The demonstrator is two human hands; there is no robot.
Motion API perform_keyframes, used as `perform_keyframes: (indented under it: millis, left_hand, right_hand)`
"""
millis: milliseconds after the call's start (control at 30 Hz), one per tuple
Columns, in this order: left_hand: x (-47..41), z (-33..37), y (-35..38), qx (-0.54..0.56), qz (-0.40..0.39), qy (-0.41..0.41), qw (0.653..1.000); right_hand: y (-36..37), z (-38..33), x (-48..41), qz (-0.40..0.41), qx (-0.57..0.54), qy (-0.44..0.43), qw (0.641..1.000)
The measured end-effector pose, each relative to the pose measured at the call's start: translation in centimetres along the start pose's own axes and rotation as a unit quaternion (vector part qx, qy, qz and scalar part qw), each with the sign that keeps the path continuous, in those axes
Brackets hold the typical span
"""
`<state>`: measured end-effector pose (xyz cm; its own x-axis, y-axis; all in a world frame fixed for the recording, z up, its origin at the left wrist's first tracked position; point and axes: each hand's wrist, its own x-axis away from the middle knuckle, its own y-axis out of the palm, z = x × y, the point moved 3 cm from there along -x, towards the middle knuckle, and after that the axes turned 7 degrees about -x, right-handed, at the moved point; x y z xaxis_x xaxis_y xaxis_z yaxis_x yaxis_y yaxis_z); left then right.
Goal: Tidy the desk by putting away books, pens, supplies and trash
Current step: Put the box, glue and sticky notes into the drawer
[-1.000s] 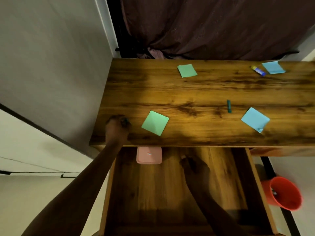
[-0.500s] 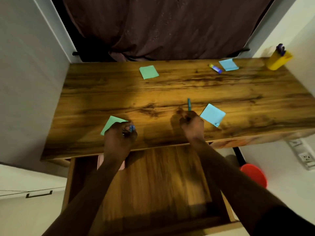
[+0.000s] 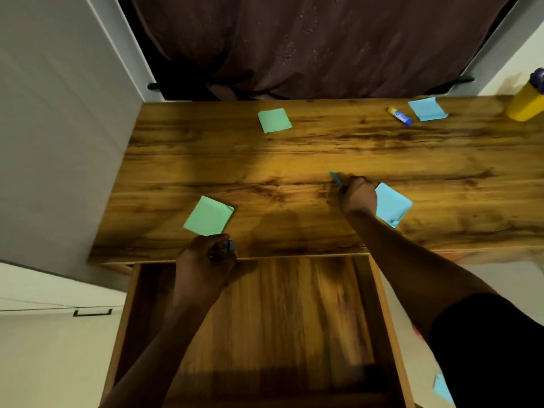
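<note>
1. The left hand (image 3: 206, 259) sits at the near edge of the wooden surface (image 3: 294, 154), just above the open drawer (image 3: 265, 319). Its grip is curled closed around a small blue object (image 3: 228, 246) (too blurred to name; possibly a pen or cap).
2. Just beyond that hand lies a green note (image 3: 209, 216), touching or nearly touching the knuckles. A second green note (image 3: 274, 120) lies well apart, near the far edge of the surface. Green notes: two.
3. The right hand (image 3: 359, 195) rests mid-surface with its grip pinched on one end of a teal pen (image 3: 335, 178). The pen's free end sticks out up and to the left of the fingers, so its long axis runs diagonally away from the person. Whether it is lifted clear of the surface cannot be told.
4. The key relation: the pen is at the right hand and well apart from the left. The drawer lies toward the person, near and left of that hand, while a yellow holder (image 3: 525, 104) stands at the far right corner.
5. Touching the right hand's right side is a blue note (image 3: 393, 204). Another blue note (image 3: 426, 108) lies at the far right, with a glue stick (image 3: 399, 115) just beside it. Blue notes on the surface: two; glue sticks: one.
</note>
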<state>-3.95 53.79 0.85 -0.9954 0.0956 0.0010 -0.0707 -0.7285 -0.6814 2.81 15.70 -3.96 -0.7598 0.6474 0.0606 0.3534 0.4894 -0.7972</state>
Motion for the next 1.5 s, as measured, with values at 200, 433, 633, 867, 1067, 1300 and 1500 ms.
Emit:
perform_keyframes:
  millis: [200,433,633,867,1067,1300,1500]
  left_hand:
    - [2.9,-3.8,-2.9,-0.032,0.022,-0.009,0.999]
    - [7.1,-10.2,-3.9,-0.070,-0.017,-0.068,0.995]
    - [7.9,-14.4,-2.1,-0.132,-0.098,-0.133,0.977]
    - [6.3,-18.6,-1.4,-0.219,-0.142,-0.141,0.955]
    - [6.5,-19.6,-0.6,-0.230,-0.166,-0.141,0.949]
    - [6.7,-20.0,-0.9,-0.209,-0.173,-0.151,0.951]
    - [6.7,-19.7,-1.5,-0.219,-0.179,-0.144,0.948]
  right_hand:
    - [-0.2,-1.9,3.7,-0.017,-0.117,-0.047,0.992]
    - [2.5,-5.5,20.6,-0.160,-0.276,-0.016,0.948]
    - [10.3,-5.2,33.3,-0.394,-0.279,0.098,0.870]
    - [18.5,-5.3,35.2,-0.378,-0.177,0.126,0.900]
    - [23.1,-4.2,35.6,-0.347,-0.132,0.147,0.917]
    - [24.2,-4.3,36.2,-0.325,-0.100,0.123,0.932]
    - [23.5,-4.8,36.2,-0.322,-0.120,0.130,0.930]
